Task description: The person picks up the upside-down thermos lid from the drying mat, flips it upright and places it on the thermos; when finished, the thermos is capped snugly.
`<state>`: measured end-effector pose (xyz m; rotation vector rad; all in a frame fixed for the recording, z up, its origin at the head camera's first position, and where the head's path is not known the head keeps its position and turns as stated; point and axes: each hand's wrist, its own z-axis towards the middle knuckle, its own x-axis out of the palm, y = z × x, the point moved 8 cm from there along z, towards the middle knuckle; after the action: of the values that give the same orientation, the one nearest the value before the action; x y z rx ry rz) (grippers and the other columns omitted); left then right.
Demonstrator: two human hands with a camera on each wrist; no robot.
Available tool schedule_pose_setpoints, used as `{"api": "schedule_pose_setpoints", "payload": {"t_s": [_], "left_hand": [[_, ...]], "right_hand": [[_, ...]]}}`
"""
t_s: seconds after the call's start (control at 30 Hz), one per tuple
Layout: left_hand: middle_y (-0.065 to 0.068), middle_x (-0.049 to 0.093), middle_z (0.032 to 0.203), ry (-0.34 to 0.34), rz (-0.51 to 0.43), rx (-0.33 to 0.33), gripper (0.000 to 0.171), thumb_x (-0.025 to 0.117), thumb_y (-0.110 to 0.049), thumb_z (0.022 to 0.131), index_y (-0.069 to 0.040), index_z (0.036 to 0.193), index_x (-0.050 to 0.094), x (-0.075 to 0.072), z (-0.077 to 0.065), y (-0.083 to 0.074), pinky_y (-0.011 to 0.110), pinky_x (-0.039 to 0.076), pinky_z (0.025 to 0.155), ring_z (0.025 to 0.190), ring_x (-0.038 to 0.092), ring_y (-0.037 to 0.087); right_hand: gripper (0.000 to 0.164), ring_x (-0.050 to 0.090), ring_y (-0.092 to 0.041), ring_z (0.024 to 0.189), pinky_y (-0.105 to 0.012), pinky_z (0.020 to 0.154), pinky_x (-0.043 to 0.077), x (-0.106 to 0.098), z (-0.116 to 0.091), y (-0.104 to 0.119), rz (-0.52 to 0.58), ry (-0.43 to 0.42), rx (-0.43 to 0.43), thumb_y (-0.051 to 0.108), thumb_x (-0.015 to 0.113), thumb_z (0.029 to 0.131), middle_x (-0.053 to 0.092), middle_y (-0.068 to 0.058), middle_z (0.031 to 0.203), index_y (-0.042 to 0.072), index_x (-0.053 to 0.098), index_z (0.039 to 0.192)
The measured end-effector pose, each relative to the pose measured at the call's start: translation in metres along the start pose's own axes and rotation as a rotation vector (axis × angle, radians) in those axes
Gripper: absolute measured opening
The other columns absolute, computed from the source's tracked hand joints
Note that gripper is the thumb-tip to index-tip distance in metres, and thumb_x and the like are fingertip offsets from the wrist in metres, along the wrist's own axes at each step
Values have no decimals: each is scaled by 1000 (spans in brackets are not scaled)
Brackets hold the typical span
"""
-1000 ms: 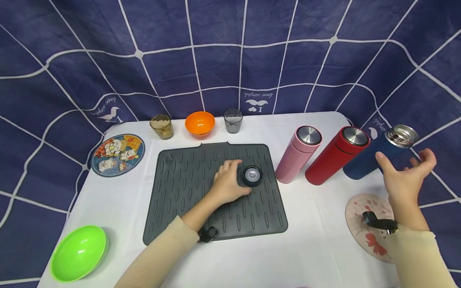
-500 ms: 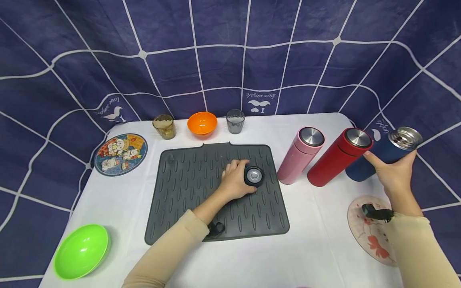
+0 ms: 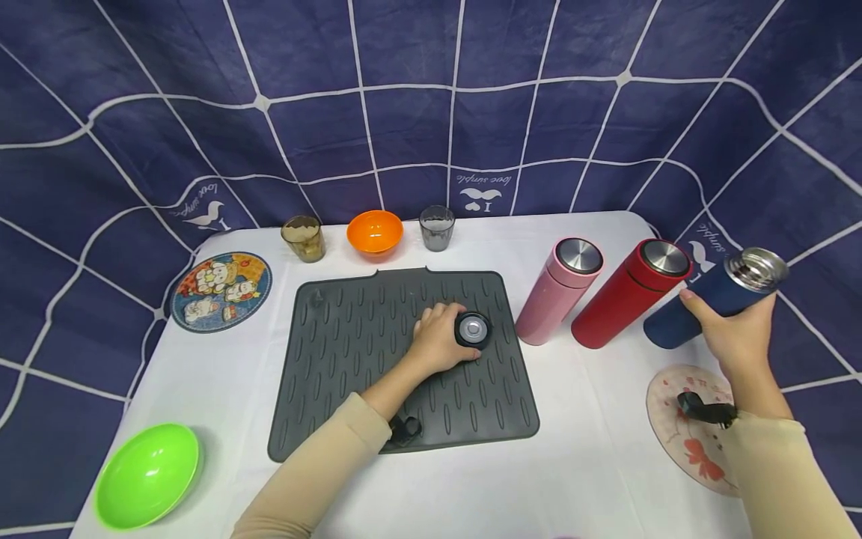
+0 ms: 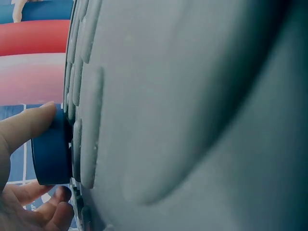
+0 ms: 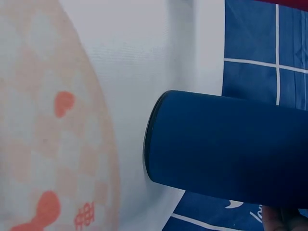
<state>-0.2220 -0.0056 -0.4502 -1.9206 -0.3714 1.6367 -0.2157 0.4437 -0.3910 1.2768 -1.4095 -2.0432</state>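
Observation:
My left hand (image 3: 438, 340) holds a round dark bottle cap (image 3: 473, 328) on the right half of a grey ridged mat (image 3: 350, 352). In the left wrist view, the thumb lies on one side of the cap (image 4: 50, 151), with the other fingers at its opposite side. At the right, my right hand (image 3: 741, 337) grips a blue thermos bottle (image 3: 717, 288) around its upper body. Its steel mouth (image 3: 757, 268) is uncovered. The right wrist view shows the lower body of the thermos (image 5: 216, 144), its base close over the white cloth; most of the hand is hidden there.
A red thermos (image 3: 622, 303) and a pink thermos (image 3: 552, 299), both capped, stand between the mat and the blue one. Behind are two small glasses and an orange bowl (image 3: 375, 233). Round placemats (image 3: 222, 292) lie at both sides; a green bowl (image 3: 148, 475) is front left.
My right hand has closed from a spread pose beside the blue thermos to a grip around it, and the thermos has shifted slightly toward me. My left fingers have drawn in on the cap.

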Motion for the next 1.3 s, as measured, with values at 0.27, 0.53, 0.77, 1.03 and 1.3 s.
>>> {"api": "schedule_pose_setpoints", "payload": {"t_s": [0.27,0.53,0.77,1.03,1.3], "left_hand": [[5,58,121,-29,-30,3,72,83,-41,68,-14,126,51,-2,-1,1,40,34,87,104,45,22],[3,60,115,-46,-174,19,71,82,-41,67,-16,124,50,-28,-15,-10,39,44,87,100,52,18],[-6,59,108,-133,-378,161,69,83,-38,66,-21,125,51,-69,-39,-48,34,48,81,94,54,11],[-4,54,113,-164,-593,461,64,82,-29,70,-16,126,52,-99,-60,-134,22,53,73,97,53,8],[-2,44,114,-102,-458,550,69,78,-35,72,-18,131,48,-96,-35,-228,7,42,84,98,50,-2]], "right_hand": [[92,34,-7,129,-24,115,23,0,-7,-1,-2,5,-4,22,76,77,35,17,137,38,15,143],[92,33,-7,130,-25,116,21,2,-7,-4,12,10,0,22,75,78,33,16,140,39,12,143],[93,32,-8,131,-26,116,21,2,-6,-4,28,16,-6,20,74,79,32,16,141,40,10,144],[94,31,-8,132,-26,116,22,3,-7,-4,53,17,-3,19,73,80,29,15,145,40,7,144],[94,34,-6,128,-18,112,24,4,-11,6,108,0,-101,12,72,78,32,12,143,37,11,145]]}}
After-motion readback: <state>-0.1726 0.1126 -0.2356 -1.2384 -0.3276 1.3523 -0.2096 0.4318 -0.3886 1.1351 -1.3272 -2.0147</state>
